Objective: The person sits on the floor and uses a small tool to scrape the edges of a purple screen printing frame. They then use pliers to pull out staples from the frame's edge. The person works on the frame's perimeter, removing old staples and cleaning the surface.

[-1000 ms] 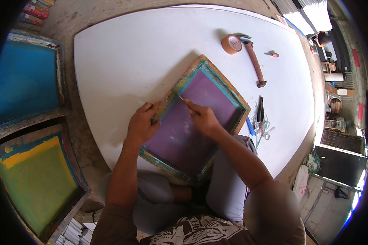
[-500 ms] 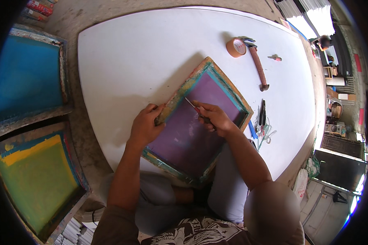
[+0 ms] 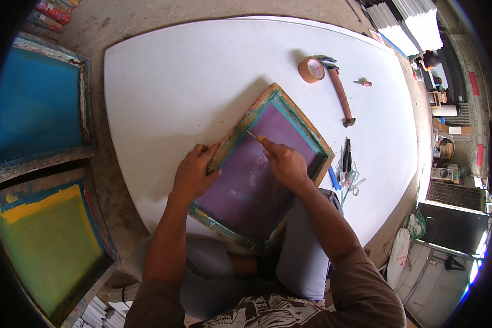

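A screen printing frame (image 3: 306,129) with a purple mesh (image 3: 240,186) and paint-stained wooden sides rests tilted across my lap and the white board's near part. My left hand (image 3: 194,169) grips its left side, thumb inside the rim and fingers over the wood. Closed round the amber handle of a slim screwdriver (image 3: 261,139), my right hand (image 3: 287,167) is over the mesh. The thin metal tip points up-left toward the frame's inner left edge; whether it touches cannot be made out.
On the white board (image 3: 164,87), right of the frame, lie brown tape (image 3: 311,70), a hammer (image 3: 340,93), a small screwdriver (image 3: 363,83), black-handled pliers (image 3: 346,156) and clear strapping scraps (image 3: 354,183). Blue (image 3: 35,104) and yellow-green (image 3: 54,240) screens stand at left.
My right hand has turned over, back of the hand now upward, and the screwdriver's handle shows beyond the fingers. The frame has shifted slightly; the left hand keeps its grip.
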`<state>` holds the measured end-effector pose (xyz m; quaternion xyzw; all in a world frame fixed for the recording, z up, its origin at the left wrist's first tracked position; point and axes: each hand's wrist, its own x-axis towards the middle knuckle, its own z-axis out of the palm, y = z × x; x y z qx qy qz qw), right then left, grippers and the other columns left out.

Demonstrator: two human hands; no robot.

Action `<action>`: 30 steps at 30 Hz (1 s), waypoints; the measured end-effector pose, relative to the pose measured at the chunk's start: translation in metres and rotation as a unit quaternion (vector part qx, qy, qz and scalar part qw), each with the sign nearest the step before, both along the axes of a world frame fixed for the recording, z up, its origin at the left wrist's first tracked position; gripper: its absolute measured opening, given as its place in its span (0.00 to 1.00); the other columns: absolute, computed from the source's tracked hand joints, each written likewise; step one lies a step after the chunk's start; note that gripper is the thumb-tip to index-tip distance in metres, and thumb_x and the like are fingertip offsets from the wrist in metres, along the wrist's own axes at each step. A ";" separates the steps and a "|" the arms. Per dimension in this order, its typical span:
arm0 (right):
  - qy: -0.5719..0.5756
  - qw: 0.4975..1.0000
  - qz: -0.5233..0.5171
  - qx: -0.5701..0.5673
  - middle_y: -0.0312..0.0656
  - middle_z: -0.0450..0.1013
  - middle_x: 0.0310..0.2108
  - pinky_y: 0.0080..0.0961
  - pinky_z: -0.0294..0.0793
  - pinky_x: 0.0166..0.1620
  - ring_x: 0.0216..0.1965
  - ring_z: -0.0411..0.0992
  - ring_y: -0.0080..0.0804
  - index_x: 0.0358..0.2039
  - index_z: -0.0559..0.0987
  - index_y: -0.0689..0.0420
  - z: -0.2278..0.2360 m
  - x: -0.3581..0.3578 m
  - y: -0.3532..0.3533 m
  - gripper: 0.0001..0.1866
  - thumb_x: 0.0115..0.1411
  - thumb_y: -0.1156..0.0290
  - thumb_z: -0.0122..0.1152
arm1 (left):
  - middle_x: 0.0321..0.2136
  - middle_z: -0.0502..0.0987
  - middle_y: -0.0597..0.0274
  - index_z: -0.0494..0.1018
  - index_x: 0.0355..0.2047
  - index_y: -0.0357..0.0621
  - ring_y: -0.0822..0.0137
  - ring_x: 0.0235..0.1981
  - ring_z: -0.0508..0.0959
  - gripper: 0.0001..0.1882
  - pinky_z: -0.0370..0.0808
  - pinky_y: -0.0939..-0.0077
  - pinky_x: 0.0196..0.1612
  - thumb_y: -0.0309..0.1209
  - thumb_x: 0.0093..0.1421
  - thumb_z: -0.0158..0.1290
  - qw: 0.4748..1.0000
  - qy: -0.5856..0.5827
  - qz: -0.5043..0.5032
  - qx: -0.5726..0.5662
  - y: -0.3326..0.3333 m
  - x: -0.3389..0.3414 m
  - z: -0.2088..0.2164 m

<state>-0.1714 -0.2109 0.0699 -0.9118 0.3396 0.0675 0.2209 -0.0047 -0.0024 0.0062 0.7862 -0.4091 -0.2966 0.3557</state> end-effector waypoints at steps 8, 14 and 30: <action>0.013 1.000 0.000 -0.001 0.49 0.81 0.35 0.49 0.78 0.42 0.40 0.80 0.53 0.60 0.79 0.38 0.000 0.004 0.003 0.19 0.69 0.63 0.58 | 0.53 0.73 0.53 0.69 0.65 0.48 0.49 0.52 0.76 0.38 0.76 0.58 0.55 0.31 0.53 0.67 1.000 0.015 0.001 0.005 0.000 0.001 0.000; 0.080 0.995 0.042 -0.041 0.48 0.81 0.41 0.49 0.80 0.42 0.40 0.81 0.51 0.62 0.75 0.39 0.006 0.009 0.007 0.22 0.68 0.64 0.56 | 0.52 0.73 0.54 0.69 0.65 0.46 0.49 0.52 0.76 0.38 0.76 0.58 0.55 0.29 0.52 0.66 1.000 -0.007 -0.006 -0.006 0.001 0.000 -0.005; 0.128 0.987 0.077 0.055 0.57 0.78 0.41 0.52 0.81 0.45 0.42 0.80 0.58 0.71 0.65 0.44 -0.007 0.010 -0.009 0.30 0.68 0.70 0.53 | 0.53 0.74 0.54 0.70 0.65 0.44 0.51 0.48 0.78 0.38 0.77 0.63 0.50 0.24 0.52 0.65 0.999 -0.030 -0.019 -0.021 -0.002 -0.001 -0.010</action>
